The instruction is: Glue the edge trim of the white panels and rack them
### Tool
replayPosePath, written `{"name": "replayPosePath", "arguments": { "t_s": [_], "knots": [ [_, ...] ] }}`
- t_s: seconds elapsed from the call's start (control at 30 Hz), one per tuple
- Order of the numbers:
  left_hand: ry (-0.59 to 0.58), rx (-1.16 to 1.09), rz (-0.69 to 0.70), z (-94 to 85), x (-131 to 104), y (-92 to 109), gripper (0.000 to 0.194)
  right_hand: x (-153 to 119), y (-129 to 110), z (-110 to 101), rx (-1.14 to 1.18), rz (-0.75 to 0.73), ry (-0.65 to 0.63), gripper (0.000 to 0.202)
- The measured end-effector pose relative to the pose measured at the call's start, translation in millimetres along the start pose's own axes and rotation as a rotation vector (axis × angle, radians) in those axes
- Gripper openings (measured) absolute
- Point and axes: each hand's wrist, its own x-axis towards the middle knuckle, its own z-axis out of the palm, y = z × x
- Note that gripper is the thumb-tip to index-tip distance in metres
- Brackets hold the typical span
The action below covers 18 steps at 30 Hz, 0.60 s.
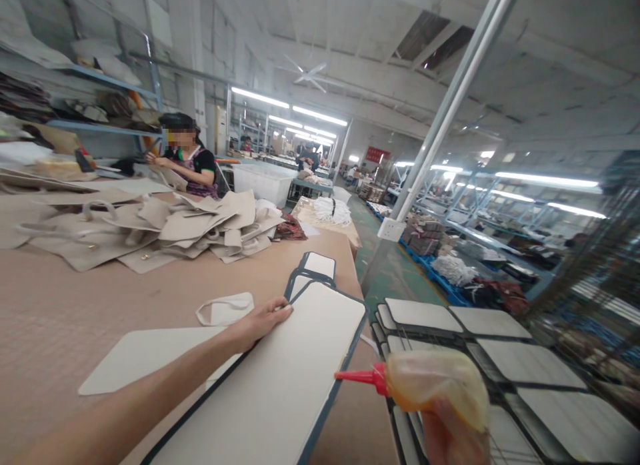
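A long cream panel with a dark blue border slants across the table in front of me. My left hand is closed on its left edge near the far end, thumb and fingers on the rim. My right hand, partly hidden behind the bottle, is wrapped round a soft plastic glue bottle of yellowish liquid. The bottle's red nozzle points left, its tip at the panel's right edge. Beyond the panel's far end lies a smaller cream piece with a dark border.
Loose beige bag pieces with handles are heaped at the back left of the table. To my right, bordered panels are stacked in rows. A metal post rises past the table's right edge. A co-worker is at the far left.
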Motion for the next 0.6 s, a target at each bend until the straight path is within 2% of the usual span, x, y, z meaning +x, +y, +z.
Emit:
{"name": "replayPosePath", "arguments": {
  "t_s": [0.13, 0.4, 0.5, 0.6],
  "knots": [
    [0.045, 0.006, -0.03, -2.0, 10.4, -0.4, 0.05, -5.7, -2.1, 7.4, -0.023, 0.005, -0.027, 0.041],
    [0.04, -0.008, -0.063, -1.2, 15.6, 8.7, 0.037, -34.3, -14.6, 39.9, 0.016, 0.08, 0.089, 0.046],
    [0.045, -0.011, -0.063, -2.3, 15.7, 13.7, 0.031, -35.4, -15.8, 37.1, -0.019, 0.107, 0.112, 0.049],
    [0.04, -0.011, -0.075, -4.0, 18.8, 16.4, 0.026, -29.2, -12.2, 24.2, -0.04, 0.136, 0.104, 0.049]
  ]
}}
